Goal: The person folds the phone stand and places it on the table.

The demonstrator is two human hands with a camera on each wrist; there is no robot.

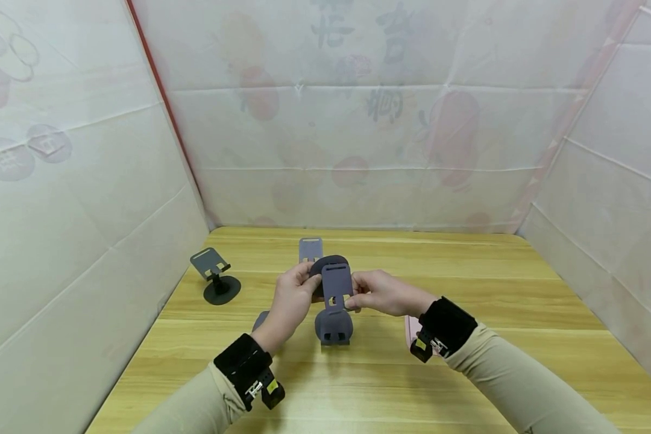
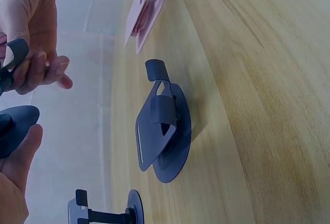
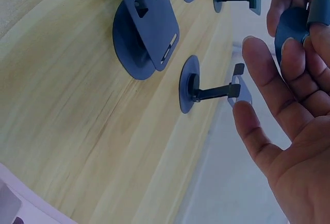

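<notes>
Above the wooden table both hands hold one dark grey phone stand. My left hand grips its round base from the left, with the thumb lying against the base edge. From the right, my right hand pinches the stand's slotted plate; its fingers reach toward the held stand. Directly below the hands a folded grey stand lies flat on the table; it shows again as the folded stand and as the folded stand.
An unfolded grey stand stands at the left, another grey stand at the back, and one grey stand is partly hidden under my left wrist. A pink stand lies by my right wrist. White sheet walls enclose the table on three sides.
</notes>
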